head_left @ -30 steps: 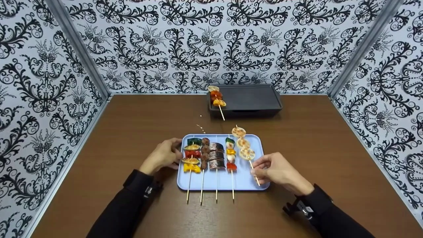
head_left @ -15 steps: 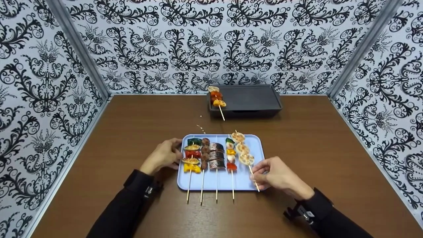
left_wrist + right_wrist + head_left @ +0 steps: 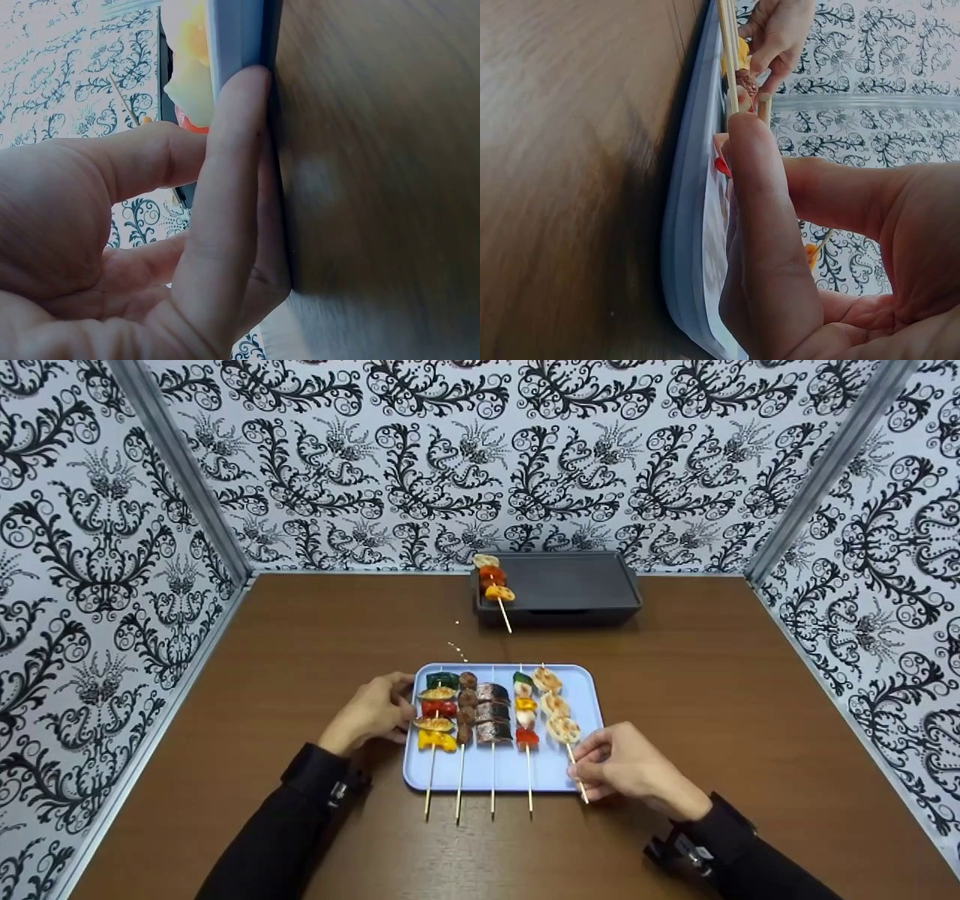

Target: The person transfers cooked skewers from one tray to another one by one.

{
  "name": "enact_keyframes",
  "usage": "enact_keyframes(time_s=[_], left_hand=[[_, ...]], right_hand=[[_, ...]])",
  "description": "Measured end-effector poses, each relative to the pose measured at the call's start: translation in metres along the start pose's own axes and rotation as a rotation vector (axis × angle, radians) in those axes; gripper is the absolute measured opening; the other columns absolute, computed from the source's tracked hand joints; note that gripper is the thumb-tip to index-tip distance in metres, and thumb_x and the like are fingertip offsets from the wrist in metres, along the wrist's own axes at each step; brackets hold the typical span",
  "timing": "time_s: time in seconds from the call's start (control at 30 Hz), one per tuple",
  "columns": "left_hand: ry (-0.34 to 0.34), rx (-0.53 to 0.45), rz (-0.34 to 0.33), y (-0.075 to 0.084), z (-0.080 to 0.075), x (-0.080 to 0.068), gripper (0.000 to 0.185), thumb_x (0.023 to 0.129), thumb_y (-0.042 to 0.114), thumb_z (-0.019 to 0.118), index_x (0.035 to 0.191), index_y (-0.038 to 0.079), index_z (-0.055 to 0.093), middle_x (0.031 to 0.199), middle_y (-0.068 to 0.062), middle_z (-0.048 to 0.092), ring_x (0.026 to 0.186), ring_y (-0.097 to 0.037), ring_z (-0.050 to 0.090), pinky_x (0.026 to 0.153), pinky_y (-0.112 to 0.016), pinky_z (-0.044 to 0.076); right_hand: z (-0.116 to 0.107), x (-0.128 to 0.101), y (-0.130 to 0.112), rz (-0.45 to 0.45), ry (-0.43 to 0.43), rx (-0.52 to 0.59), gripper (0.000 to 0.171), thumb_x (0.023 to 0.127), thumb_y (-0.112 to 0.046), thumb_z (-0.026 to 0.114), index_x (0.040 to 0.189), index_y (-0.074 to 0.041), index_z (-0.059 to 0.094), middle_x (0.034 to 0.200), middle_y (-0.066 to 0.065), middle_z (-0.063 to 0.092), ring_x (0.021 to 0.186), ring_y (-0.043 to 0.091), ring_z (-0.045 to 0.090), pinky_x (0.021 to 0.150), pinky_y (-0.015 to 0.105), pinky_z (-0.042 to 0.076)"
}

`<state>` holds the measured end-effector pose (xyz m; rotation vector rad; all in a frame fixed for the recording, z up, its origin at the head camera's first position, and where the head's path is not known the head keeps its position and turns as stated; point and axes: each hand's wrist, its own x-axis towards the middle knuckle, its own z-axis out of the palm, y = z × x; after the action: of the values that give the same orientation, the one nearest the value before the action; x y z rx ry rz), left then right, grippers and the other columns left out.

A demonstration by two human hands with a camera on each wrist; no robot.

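My right hand (image 3: 626,765) pinches the stick of a lotus root skewer (image 3: 561,727) between thumb and fingers, above the right side of a light blue tray (image 3: 472,772). Three browned slices lie over the tray, and the stick's lower end reaches past its front edge. At the tray's left edge, my left hand (image 3: 373,712) holds the rim; the left wrist view shows a finger (image 3: 232,150) along the outer wall. Lined up on the tray are a mixed vegetable skewer (image 3: 435,724), a meatball skewer (image 3: 466,705), a dark-skinned fish skewer (image 3: 493,724) and another mixed skewer (image 3: 525,705).
Farther back, a black grill plate (image 3: 570,581) stands against the patterned wall (image 3: 480,457). One skewer with orange and red pieces (image 3: 493,577) lies across its left end, stick forward. Small pale crumbs (image 3: 457,649) dot the brown table (image 3: 337,622) behind the tray.
My right hand has brought the lotus root skewer down and toward the front, so its top slice now lies within the tray's outline. The left hand stays at the tray's edge.
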<state>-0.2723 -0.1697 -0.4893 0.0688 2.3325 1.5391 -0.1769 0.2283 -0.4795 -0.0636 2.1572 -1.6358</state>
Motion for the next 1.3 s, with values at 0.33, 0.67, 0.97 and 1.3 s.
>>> enact_keyframes(time_s=[0.33, 0.67, 0.97, 1.3], left_hand=[[0.001, 0.005, 0.002, 0.001, 0.000, -0.001, 0.070, 0.089, -0.010, 0.068, 0.154, 0.005, 0.048, 0.096, -0.020, 0.065, 0.072, -0.030, 0.072, 0.061, -0.044, 0.067], [0.002, 0.019, -0.009, 0.003, 0.001, 0.000, 0.069, 0.090, -0.009, 0.067, 0.155, 0.007, 0.048, 0.097, -0.020, 0.065, 0.076, -0.030, 0.070, 0.062, -0.043, 0.068], [0.001, 0.016, -0.011, 0.000, 0.000, 0.000, 0.069, 0.090, -0.009, 0.066, 0.154, 0.007, 0.048, 0.097, -0.020, 0.065, 0.074, -0.030, 0.071, 0.062, -0.043, 0.067], [0.005, 0.021, -0.019, -0.001, 0.000, 0.001, 0.069, 0.091, -0.008, 0.065, 0.155, 0.008, 0.047, 0.098, -0.020, 0.064, 0.075, -0.030, 0.072, 0.062, -0.042, 0.067]], right_hand=[[0.010, 0.001, -0.002, 0.004, -0.022, -0.008, 0.026, 0.088, -0.001, 0.082, 0.105, 0.010, 0.066, 0.091, 0.022, 0.069, 0.068, 0.025, 0.073, 0.064, 0.042, 0.068], [0.015, 0.002, -0.002, 0.012, -0.028, -0.013, 0.026, 0.087, -0.002, 0.083, 0.104, 0.009, 0.066, 0.091, 0.021, 0.069, 0.065, 0.025, 0.072, 0.063, 0.042, 0.068], [0.013, 0.000, 0.000, 0.024, -0.007, -0.006, 0.027, 0.087, -0.002, 0.083, 0.104, 0.009, 0.065, 0.089, 0.020, 0.069, 0.063, 0.024, 0.072, 0.062, 0.042, 0.068], [0.021, 0.001, -0.001, 0.014, -0.020, -0.041, 0.029, 0.085, -0.005, 0.086, 0.101, 0.008, 0.065, 0.087, 0.019, 0.068, 0.061, 0.024, 0.072, 0.059, 0.041, 0.067]])
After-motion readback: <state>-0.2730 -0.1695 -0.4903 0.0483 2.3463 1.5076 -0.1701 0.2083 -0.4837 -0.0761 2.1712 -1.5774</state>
